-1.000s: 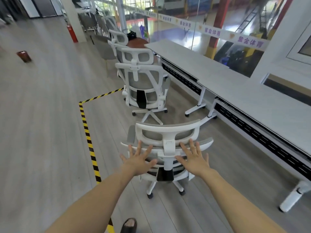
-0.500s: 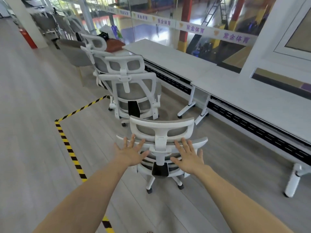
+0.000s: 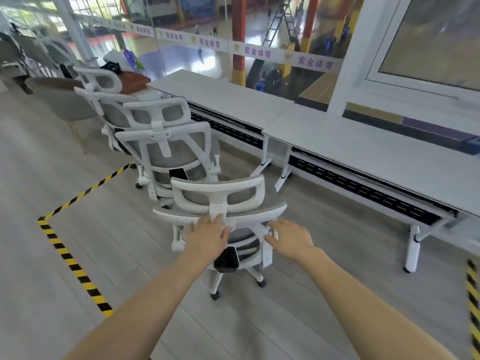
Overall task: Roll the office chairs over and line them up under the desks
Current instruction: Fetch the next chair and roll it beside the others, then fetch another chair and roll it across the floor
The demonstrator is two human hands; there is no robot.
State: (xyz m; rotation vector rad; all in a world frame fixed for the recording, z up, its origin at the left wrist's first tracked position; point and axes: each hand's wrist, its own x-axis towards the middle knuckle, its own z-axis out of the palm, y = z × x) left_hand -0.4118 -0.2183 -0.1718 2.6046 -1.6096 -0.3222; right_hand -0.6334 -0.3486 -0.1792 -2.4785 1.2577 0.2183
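- Both hands lie flat and open, gripping nothing: left hand [image 3: 207,236] and right hand [image 3: 291,239] press the nearest chair [image 3: 220,203] backrest.
- Chair stands beside the desks [image 3: 363,152], not under.
- Push evenly, steering right toward the desk gap.

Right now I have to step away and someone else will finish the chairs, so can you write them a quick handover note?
Hands: left hand lies flat on the back of the nearest chair; right hand is at the right side of that backrest, fingers spread. Neither is closed around anything.
Things: the nearest chair stands on open floor, facing the desks but not tucked in. A second chair stands just beyond it, and a third chair farther along, both near the desk edge.
Done: chairs gathered alongside the desks.
Left: push the nearest chair under the desk, then straighten the row.
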